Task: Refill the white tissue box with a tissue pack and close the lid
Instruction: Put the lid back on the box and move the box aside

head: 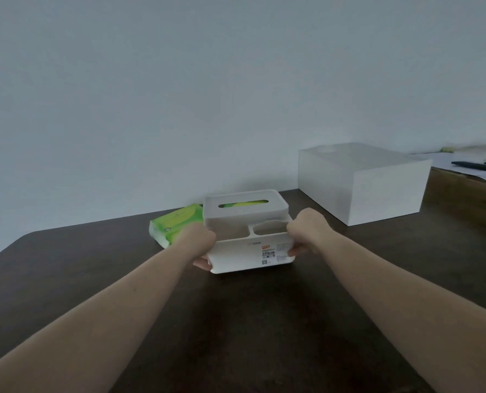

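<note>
The white tissue box point(237, 255) stands on the dark table, its front wall bearing a small label. Its white lid point(244, 207) lies flat on the rear part, and green shows through the lid's slot. Open compartments sit in front of the lid. My left hand point(200, 246) grips the box's left end. My right hand point(307, 232) grips its right end. A green tissue pack point(175, 224) lies on the table just left of the box, behind my left hand.
A large plain white box point(363, 182) stands at the back right. Beyond it a lighter wooden surface point(463, 194) carries papers and dark pens point(480, 165). A bare wall closes off the table's far edge.
</note>
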